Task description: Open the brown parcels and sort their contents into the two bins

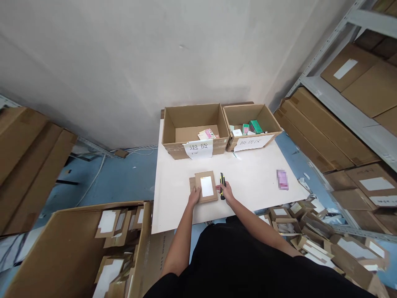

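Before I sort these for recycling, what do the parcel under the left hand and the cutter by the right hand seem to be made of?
The parcel looks like matte brown cardboard, going by its dull, papery surface around a white label. The box cutter looks like black and yellow plastic with a slight sheen, though it is too small to be sure.

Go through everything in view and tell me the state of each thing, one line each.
Parcel: flat on the table, white label up.
Left hand: on the parcel.
Utility knife: blade not visible.
Right hand: gripping the utility knife.
Left box: open, a few packets inside.
Right box: open, small boxes inside.
Pink packet: lying on the table.
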Action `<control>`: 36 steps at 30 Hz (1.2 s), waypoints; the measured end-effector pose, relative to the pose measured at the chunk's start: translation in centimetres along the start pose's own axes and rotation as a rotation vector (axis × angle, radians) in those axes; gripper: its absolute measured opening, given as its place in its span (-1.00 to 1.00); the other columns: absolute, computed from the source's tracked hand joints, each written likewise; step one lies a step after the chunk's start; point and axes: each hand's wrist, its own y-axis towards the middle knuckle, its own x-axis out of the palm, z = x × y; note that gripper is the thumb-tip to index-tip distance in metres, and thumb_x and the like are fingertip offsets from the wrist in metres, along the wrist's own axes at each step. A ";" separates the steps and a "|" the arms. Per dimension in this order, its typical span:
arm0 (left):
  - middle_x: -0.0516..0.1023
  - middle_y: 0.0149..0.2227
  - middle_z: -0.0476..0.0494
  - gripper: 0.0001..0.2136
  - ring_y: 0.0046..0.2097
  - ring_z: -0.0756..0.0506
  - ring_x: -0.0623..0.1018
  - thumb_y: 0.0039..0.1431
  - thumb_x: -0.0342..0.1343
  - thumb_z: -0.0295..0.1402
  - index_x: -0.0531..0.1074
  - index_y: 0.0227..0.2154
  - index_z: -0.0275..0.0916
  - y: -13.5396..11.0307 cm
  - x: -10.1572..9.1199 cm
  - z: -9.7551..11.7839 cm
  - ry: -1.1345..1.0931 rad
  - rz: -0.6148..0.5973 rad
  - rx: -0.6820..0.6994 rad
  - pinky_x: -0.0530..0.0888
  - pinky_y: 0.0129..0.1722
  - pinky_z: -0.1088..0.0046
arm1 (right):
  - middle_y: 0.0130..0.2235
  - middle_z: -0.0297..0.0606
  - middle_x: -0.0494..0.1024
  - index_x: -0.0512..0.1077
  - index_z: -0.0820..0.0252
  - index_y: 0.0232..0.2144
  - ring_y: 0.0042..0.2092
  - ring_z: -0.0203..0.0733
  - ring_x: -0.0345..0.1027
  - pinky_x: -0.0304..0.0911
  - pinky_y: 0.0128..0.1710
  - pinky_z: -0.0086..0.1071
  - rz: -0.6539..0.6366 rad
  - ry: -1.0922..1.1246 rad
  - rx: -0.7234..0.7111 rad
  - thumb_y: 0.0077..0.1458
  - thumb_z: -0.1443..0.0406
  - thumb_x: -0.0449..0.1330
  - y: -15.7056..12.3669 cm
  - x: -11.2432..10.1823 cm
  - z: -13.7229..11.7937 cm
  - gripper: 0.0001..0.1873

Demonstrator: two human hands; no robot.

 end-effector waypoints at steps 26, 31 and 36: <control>0.30 0.44 -0.13 -0.43 0.45 -0.16 0.28 0.35 -0.08 -0.34 0.23 0.41 -0.13 1.1 2.2 1.6 -0.176 0.155 0.095 0.26 0.43 0.21 | -0.12 -0.18 0.65 0.30 0.05 -0.26 -0.10 -0.05 0.62 0.40 -0.39 -0.42 -0.001 0.021 0.066 -0.02 0.04 0.38 -3.6 2.3 -0.2 -0.59; -0.05 0.56 -0.12 -0.09 0.55 -0.27 -0.03 0.07 0.28 -0.25 0.07 0.49 -0.13 2.4 -2.8 3.9 0.184 -0.084 0.565 0.13 0.49 0.13 | -0.31 -0.36 0.58 0.26 0.03 -0.21 -0.42 -0.19 0.55 0.31 -0.52 -0.44 -0.058 -0.105 0.029 0.07 -0.02 0.30 -2.9 1.8 -2.2 -0.58; -0.13 0.58 -0.13 0.09 0.56 -0.31 -0.09 -0.03 0.41 -0.12 -0.04 0.53 -0.09 2.9 -4.3 4.1 0.301 -0.191 0.633 0.15 0.47 0.17 | -0.43 -0.48 0.50 0.27 0.04 -0.15 -0.54 -0.25 0.44 0.32 -0.55 -0.42 -0.038 -0.184 0.032 0.11 0.02 0.26 -2.2 1.5 -3.1 -0.62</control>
